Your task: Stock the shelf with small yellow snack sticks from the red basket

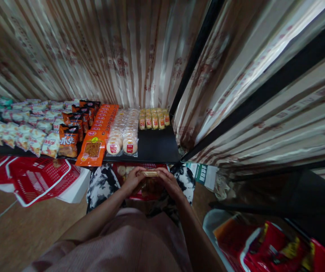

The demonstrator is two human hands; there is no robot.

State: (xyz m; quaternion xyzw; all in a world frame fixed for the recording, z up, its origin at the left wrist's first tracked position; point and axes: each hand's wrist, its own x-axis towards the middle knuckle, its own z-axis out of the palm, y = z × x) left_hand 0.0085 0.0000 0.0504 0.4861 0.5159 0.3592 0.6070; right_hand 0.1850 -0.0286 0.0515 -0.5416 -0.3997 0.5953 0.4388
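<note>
Both hands, left hand (pixel 132 180) and right hand (pixel 170 182), pinch the ends of a small wrapped snack pack (pixel 150 173), lower centre of frame, above the red basket (pixel 148 190) in my lap. Pack looks light, crinkly, probably crushable; end grip suits it. Shelf (pixel 153 149) edge sits just ahead, with bare room right of the round cakes (pixel 122 141).

Both my bare forearms reach forward from bottom of view, converging at centre over my lap. Left hand (pixel 133 180) curled, fingers pinching left end of small flat packet. Right hand (pixel 170 184) mirrors it, fingers closed on right end. Wrists level, thumbs on top, knuckles facing outward.
</note>
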